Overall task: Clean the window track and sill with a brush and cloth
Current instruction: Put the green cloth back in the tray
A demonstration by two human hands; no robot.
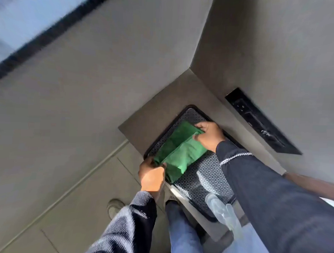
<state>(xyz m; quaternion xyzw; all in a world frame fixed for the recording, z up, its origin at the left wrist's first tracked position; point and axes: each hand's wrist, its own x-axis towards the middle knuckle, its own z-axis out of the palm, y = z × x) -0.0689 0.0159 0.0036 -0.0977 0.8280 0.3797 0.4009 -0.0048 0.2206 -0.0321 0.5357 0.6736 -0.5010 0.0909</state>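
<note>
Gripping green cloth (180, 151): both hands, no legible writing.

Daylight enters from the window (18, 19) in the upper left of the frame, where the pane is washed out to pale blue-white and streaked with motion blur; its dark frame smears into a soft diagonal band. The grey walls are evenly and softly lit, with no hard shadows. The whole frame is tilted and wide-angle stretched, so lines bend toward the edges. The green cloth (180, 151) at centre right is the sharpest and most saturated area, its folds showing gentle shading. Glare glints off the plastic-wrapped patterned tray (210, 177) in the lower right. A clear bottle (222, 211) there is blurred, and the sleeves at the bottom edge are soft.
</note>
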